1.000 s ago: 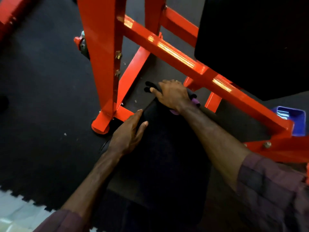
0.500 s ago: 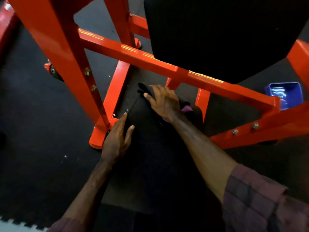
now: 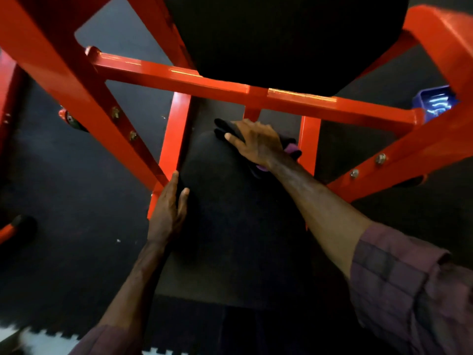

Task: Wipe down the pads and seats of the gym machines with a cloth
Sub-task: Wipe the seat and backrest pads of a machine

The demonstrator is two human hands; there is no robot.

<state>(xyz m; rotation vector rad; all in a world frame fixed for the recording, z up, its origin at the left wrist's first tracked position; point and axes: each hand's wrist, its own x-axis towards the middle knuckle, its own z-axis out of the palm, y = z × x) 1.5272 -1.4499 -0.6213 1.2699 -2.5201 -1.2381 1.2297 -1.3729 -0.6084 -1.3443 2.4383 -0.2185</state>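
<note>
A: Dark rubber floor (image 3: 64, 190) all round, orange frame (image 3: 204, 83) crossing the upper half of the frame. Black seat (image 3: 230, 226) sits centre, running down toward the bottom edge.

B: Where's the cloth?

A: Cloth (image 3: 291, 149), dark with a purple patch, lies at the far end of the seat, just below the crossbar. Right hand (image 3: 256, 144) lies flat on it, fingers spread and nearly straight, pressing it down rather than gripping.

B: And the other hand?

A: Left hand (image 3: 169, 208) rests on the seat's left edge, centre-left of the frame, fingers straight and together, thumb apart. It holds nothing; looks like bracing.

B: Progress?

A: Wiping looks under way at the seat's far end. No wet streak or sheen shows on the dark vinyl, so I cannot tell how much of the seat is covered. Back pad (image 3: 294, 42), top centre, has no hand near it; I'd judge it still to do. Blue tub (image 3: 435, 101) stands on the floor at the right edge. Other machines aren't in view.
</note>
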